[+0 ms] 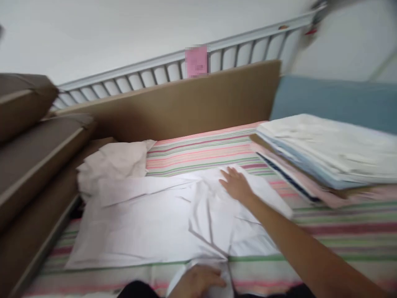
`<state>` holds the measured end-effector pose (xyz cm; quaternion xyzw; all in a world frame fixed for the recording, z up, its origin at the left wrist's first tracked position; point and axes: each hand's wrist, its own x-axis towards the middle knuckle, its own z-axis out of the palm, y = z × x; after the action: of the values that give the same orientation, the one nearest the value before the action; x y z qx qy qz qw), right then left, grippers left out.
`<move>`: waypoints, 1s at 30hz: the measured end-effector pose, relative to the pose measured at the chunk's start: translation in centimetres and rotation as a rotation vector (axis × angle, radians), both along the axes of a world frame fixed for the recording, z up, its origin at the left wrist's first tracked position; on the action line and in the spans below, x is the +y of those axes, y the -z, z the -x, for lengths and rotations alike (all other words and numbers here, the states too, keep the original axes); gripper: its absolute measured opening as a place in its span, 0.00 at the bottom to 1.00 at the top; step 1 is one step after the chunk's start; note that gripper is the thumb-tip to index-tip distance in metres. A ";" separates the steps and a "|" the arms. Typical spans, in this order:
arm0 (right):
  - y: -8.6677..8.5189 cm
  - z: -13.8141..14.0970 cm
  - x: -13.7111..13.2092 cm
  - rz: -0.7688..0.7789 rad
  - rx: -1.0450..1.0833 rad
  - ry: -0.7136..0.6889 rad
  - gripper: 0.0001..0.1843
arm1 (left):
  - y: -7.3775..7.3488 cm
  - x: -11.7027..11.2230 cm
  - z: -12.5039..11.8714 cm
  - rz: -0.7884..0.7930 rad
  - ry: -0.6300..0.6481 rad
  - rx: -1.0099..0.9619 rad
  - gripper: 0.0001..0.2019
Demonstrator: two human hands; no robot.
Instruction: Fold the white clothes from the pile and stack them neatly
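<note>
A white shirt (149, 223) lies spread on a striped cloth, its body stretching to the left and several folds crossing its middle. My right hand (237, 186) rests on the far part of the shirt, fingers spread and lying flat. Close to me at the bottom edge, my left hand (198, 281) lies on a strip of the same white fabric, which looks like a sleeve. Its fingers point right, slightly bent and a little blurred, without a visible grip. Beyond the shirt's left end sits a crumpled off-white cloth (113, 165).
A stack of folded clothes (335, 149) in white, blue, pink and dark colours stands at the right on the striped cloth (198, 155). Brown cardboard boxes (40, 153) line the left side. A cardboard panel (198, 103) stands at the back before a grey railing (136, 78).
</note>
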<state>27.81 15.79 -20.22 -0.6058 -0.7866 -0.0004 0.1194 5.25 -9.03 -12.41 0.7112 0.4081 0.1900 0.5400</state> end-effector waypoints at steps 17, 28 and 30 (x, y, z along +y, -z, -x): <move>1.9 -0.3 1.0 0.001 -0.089 0.051 0.29 | 4.0 16.0 9.3 -0.475 -0.523 0.986 0.22; 2.2 -0.4 1.0 -0.012 -0.101 0.050 0.29 | 3.2 19.5 11.0 -0.235 -0.670 1.152 0.30; 2.5 -0.5 1.1 -0.013 -0.093 0.047 0.29 | 3.4 19.8 8.3 -0.299 -0.559 1.060 0.29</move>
<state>28.33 16.88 -22.67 -0.6224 -0.7770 -0.0367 0.0865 -3.09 10.75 -15.86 0.6430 0.7608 0.0004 0.0879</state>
